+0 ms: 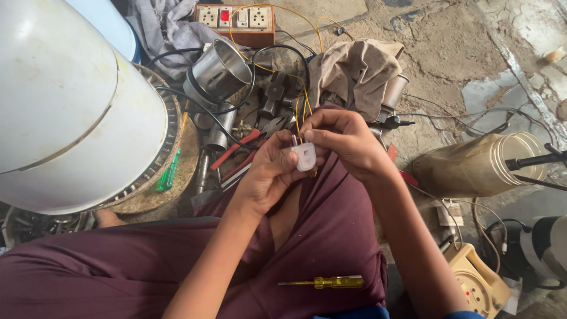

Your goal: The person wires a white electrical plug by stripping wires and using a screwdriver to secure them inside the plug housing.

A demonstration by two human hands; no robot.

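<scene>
My left hand (269, 171) grips a small white electrical plug (306, 157) from the left, pins pointing up. My right hand (344, 139) pinches the top of the plug, where thin yellow wires (302, 106) run up and away toward a wooden switchboard (235, 21). Both hands meet above my lap, which is covered in maroon cloth (331, 236). A yellow-handled screwdriver (331, 283) lies on my thigh below the hands.
A large white appliance housing (65, 100) fills the left. Red-handled pliers (239, 147), a green screwdriver (168, 174), a steel cup (221, 71), a beige rag (354, 71) and black cables lie ahead. A plastic jar (484, 165) and a tan device (475, 283) sit right.
</scene>
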